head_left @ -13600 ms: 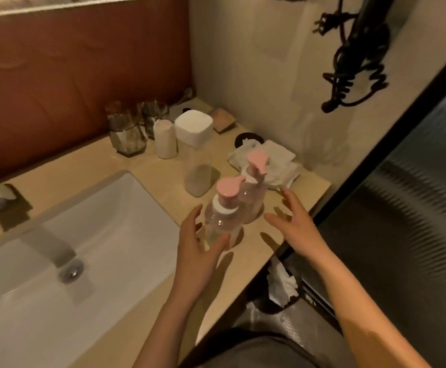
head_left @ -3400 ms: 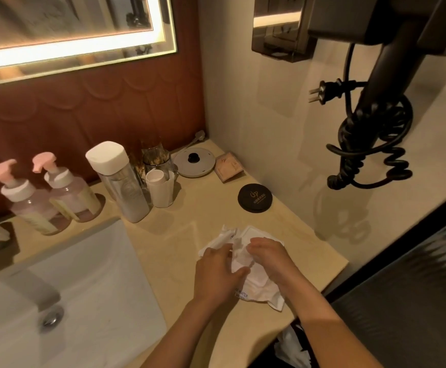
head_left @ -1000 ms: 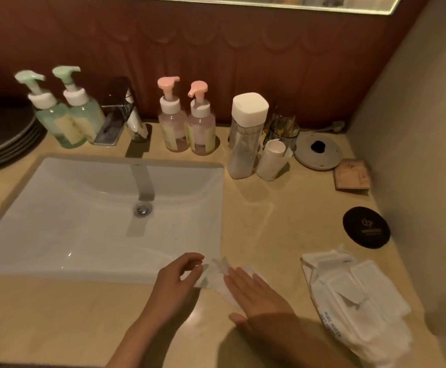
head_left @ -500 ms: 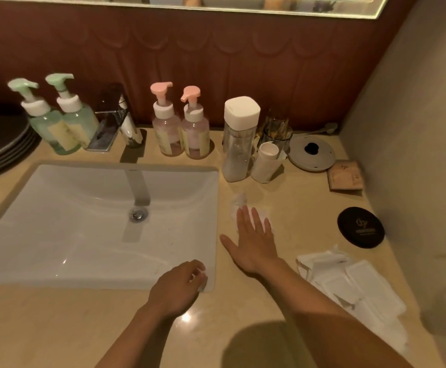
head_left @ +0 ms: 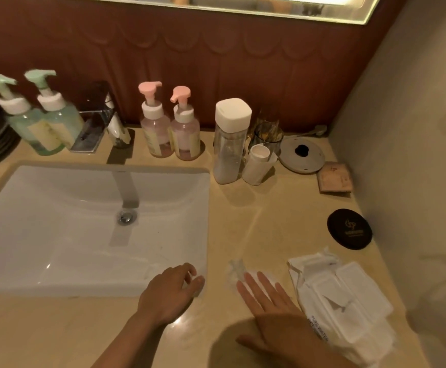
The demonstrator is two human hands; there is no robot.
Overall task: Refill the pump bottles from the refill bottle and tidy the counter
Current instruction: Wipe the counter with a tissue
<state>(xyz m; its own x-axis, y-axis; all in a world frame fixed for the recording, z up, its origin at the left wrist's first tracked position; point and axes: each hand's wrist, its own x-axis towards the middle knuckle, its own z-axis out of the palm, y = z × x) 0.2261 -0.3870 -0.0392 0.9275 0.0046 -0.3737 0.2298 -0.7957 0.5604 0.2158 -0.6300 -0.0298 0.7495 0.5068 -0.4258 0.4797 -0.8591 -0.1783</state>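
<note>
The right hand point(head_left: 272, 312) presses flat fingers on a thin white wipe point(head_left: 236, 272) on the beige surface point(head_left: 269, 221). The left hand point(head_left: 168, 293) curls its fingers by the white sink point(head_left: 57, 235), at its near-right corner; I cannot tell whether it holds anything.

The sink point(head_left: 57, 235) fills the counter point(head_left: 283, 208)'s left part; pump bottles point(head_left: 158, 134) behind it at the back edge; refill bottle point(head_left: 228, 150) right of them; wipe pack point(head_left: 344, 301) at front-right corner.
</note>
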